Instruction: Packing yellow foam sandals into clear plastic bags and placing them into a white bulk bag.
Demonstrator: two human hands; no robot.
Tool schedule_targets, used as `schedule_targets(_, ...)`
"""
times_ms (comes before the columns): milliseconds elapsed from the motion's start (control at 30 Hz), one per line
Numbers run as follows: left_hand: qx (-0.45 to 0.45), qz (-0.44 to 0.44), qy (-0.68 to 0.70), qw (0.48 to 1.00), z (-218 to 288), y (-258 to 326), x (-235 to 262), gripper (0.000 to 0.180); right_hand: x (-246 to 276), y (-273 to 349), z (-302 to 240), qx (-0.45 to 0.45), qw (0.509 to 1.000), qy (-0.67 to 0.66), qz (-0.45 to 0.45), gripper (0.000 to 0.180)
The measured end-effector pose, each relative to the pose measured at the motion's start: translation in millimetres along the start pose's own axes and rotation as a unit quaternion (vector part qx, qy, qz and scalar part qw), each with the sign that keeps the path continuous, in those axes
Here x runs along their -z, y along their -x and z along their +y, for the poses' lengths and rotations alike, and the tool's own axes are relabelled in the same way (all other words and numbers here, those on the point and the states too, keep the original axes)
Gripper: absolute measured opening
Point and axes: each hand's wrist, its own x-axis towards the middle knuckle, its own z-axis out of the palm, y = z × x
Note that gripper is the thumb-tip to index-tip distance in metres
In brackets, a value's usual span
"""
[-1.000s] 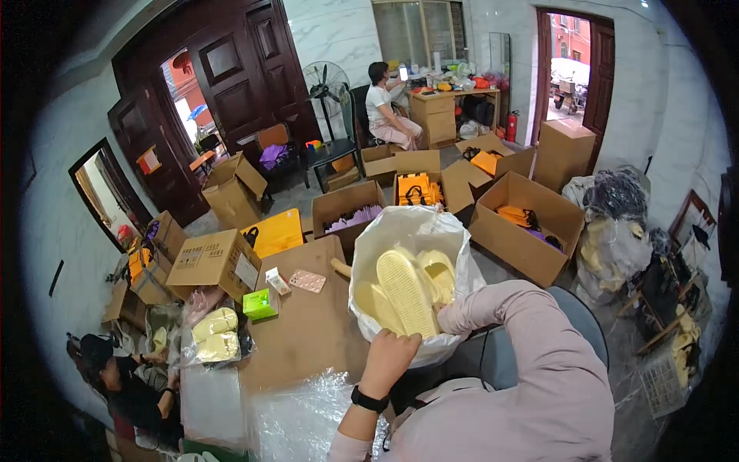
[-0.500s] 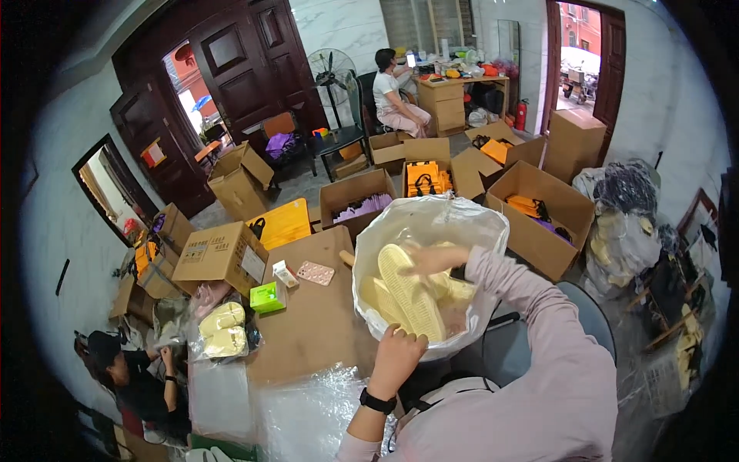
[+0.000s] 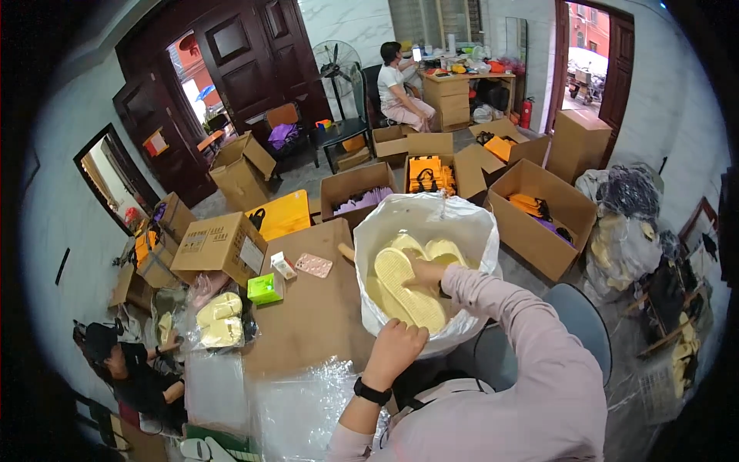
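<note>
A large white plastic sack (image 3: 372, 302) stands open in front of me with several pale yellow slippers (image 3: 444, 252) inside. My left hand (image 3: 396, 350) is closed on the sack's near rim. Reaching into the sack from the right, my right hand (image 3: 426, 273) grips the side of a yellow slipper (image 3: 406, 291), which lies slanted with its ribbed sole up. Some of the right fingers are hidden behind that slipper.
Left of the sack, a brown table (image 3: 308, 327) holds clear plastic bags (image 3: 304, 412), a green box (image 3: 265, 289), a pink phone case (image 3: 314, 265) and bagged yellow slippers (image 3: 221, 319). A co-worker (image 3: 131, 369) sits at the left. Open cartons (image 3: 541, 219) stand beyond.
My right hand has gone from a blurred sweep over the slippers to a grip on one slipper's side. The left hand stays on the rim. The co-worker's arms at the left have shifted.
</note>
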Motion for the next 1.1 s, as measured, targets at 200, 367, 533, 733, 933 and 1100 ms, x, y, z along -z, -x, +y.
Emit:
schedule_targets(200, 0.102, 0.007, 0.030, 0.994, 5, 1, -14, 0.018, 39, 26, -48, -0.021, 0.993, 0.113, -0.039, 0.101)
schedule_targets(367, 0.231, 0.126, -0.004, 0.965, 8, 36, -9, 0.079, 84, 107, -141, 0.143, 0.967, 0.082, 0.194, 0.055)
schedule_targets(533, 0.664, 0.082, -0.024, 0.743, -10, 136, -51, 0.068, 74, 204, -222, 0.312, 0.896, -0.236, -0.208, 0.042)
schedule_targets(733, 0.856, -0.183, 0.094, 0.475, 32, 315, -134, 0.065, -8, 187, -270, 0.399, 0.810, -0.222, -0.368, 0.036)
schedule_targets(933, 0.838, -0.157, 0.092, 0.514, 115, 314, -169, 0.060, -111, 129, -286, 0.303, 0.828, -0.249, -0.400, 0.034)
schedule_targets(1100, 0.814, -0.062, 0.085, 0.572, 157, 320, -205, 0.057, -245, 90, -258, 0.354, 0.872, 0.005, -0.339, 0.040)
